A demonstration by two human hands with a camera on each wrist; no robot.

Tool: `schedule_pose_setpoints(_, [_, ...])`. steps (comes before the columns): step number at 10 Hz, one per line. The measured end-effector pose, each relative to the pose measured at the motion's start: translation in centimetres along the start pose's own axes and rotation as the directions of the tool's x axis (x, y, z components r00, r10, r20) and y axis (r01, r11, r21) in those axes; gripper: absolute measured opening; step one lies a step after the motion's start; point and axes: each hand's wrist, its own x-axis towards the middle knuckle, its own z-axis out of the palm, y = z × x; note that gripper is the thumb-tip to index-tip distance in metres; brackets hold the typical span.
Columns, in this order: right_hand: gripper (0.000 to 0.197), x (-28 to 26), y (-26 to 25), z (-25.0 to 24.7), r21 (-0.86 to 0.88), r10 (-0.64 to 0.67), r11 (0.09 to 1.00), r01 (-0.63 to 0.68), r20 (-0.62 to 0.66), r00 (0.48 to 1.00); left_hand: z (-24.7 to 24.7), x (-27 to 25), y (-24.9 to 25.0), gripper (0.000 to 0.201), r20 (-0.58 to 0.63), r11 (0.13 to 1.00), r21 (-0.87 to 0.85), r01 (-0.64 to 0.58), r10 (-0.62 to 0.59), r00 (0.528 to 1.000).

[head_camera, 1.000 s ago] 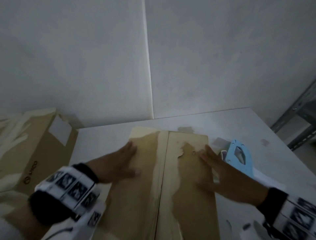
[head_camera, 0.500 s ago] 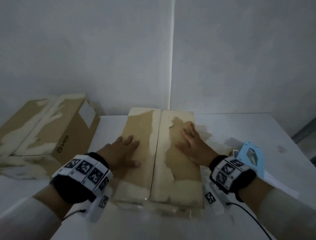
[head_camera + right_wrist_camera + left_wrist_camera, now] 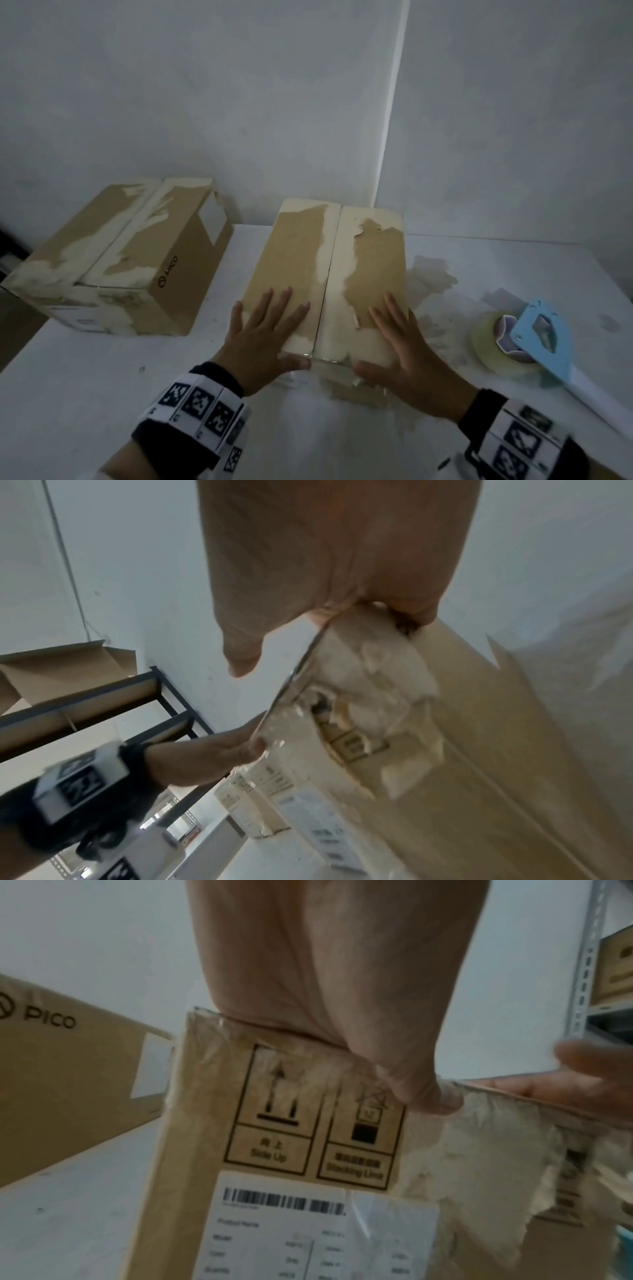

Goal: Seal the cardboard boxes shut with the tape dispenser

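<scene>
A tall cardboard box (image 3: 298, 260) with torn, pale patches stands on the white table, its two top flaps meeting at a centre seam. My left hand (image 3: 263, 335) lies flat on the left flap at the near edge, fingers spread, thumb over the front edge. On the right flap my right hand (image 3: 404, 349) presses flat the same way. In the left wrist view the left palm (image 3: 329, 988) rests on the box's top front edge (image 3: 274, 1123). A blue tape dispenser (image 3: 537, 339) with a clear tape roll lies on the table to the right, untouched.
A second cardboard box (image 3: 113, 263) marked PICO sits at the left rear of the white table (image 3: 85, 394). Grey walls meet in a corner behind. Metal shelving (image 3: 103, 702) with boxes stands off to the side.
Both hands have slid along the flaps toward me, from the middle of the box top to its near edge. The view has pulled back and now shows the whole dispenser.
</scene>
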Motion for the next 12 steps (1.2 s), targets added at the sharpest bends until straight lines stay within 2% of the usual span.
schedule_pose_setpoints(1, [0.126,2.2,-0.9,0.4,-0.084,-0.045,0.996,0.041,-0.054,0.997,-0.3,1.0,-1.8,0.113,0.028,0.997,-0.076,0.021,-0.019,0.999])
schedule_pose_setpoints(3, [0.125,8.0,-3.5,0.9,-0.109,-0.079,0.992,0.067,-0.108,0.991,-1.3,2.6,-6.0,0.124,0.04,0.981,-0.119,0.155,-0.152,0.988])
schedule_pose_setpoints(4, [0.1,10.0,-5.1,1.5,-0.122,-0.074,0.991,0.061,-0.108,0.991,-1.7,3.0,-7.8,0.101,0.04,0.974,-0.108,0.201,-0.198,0.979])
schedule_pose_setpoints(5, [0.087,11.5,-6.4,1.8,-0.132,-0.071,0.99,0.058,-0.096,0.993,-1.8,3.2,-9.2,0.081,0.035,0.958,-0.121,0.26,-0.257,0.966])
schedule_pose_setpoints(6, [0.086,12.6,-7.3,2.2,-0.146,-0.084,0.987,0.071,-0.082,0.993,-2.0,3.1,-9.9,0.059,0.042,0.941,-0.108,0.322,-0.319,0.947])
schedule_pose_setpoints(7, [0.09,13.3,-7.9,2.7,-0.147,-0.094,0.986,0.081,-0.083,0.992,-2.1,3.2,-10.5,0.06,0.055,0.926,-0.124,0.356,-0.352,0.934])
schedule_pose_setpoints(8, [0.084,13.7,-8.6,3.1,-0.138,-0.099,0.987,0.086,-0.089,0.991,-2.1,3.3,-11.3,0.066,0.066,0.917,-0.135,0.376,-0.37,0.927])
schedule_pose_setpoints(9, [0.083,13.8,-9.0,3.3,-0.117,-0.083,0.99,0.073,-0.086,0.993,-2.1,3.3,-11.6,0.058,0.044,0.911,-0.178,0.373,-0.371,0.928])
schedule_pose_setpoints(10, [0.083,13.7,-9.1,3.3,-0.123,-0.05,0.991,0.044,-0.046,0.998,-2.0,3.4,-11.8,0.058,0.042,0.921,-0.138,0.364,-0.362,0.931])
schedule_pose_setpoints(11, [0.081,13.1,-9.5,2.9,-0.092,-0.036,0.995,0.036,0.003,0.999,-2.7,3.2,-11.6,0.057,0.057,0.907,-0.196,0.374,-0.37,0.927])
schedule_pose_setpoints(12, [0.076,11.8,-8.9,2.3,-0.066,-0.034,0.997,0.033,-0.019,0.999,-3.5,2.9,-10.6,0.058,0.047,0.894,-0.279,0.351,-0.352,0.935])
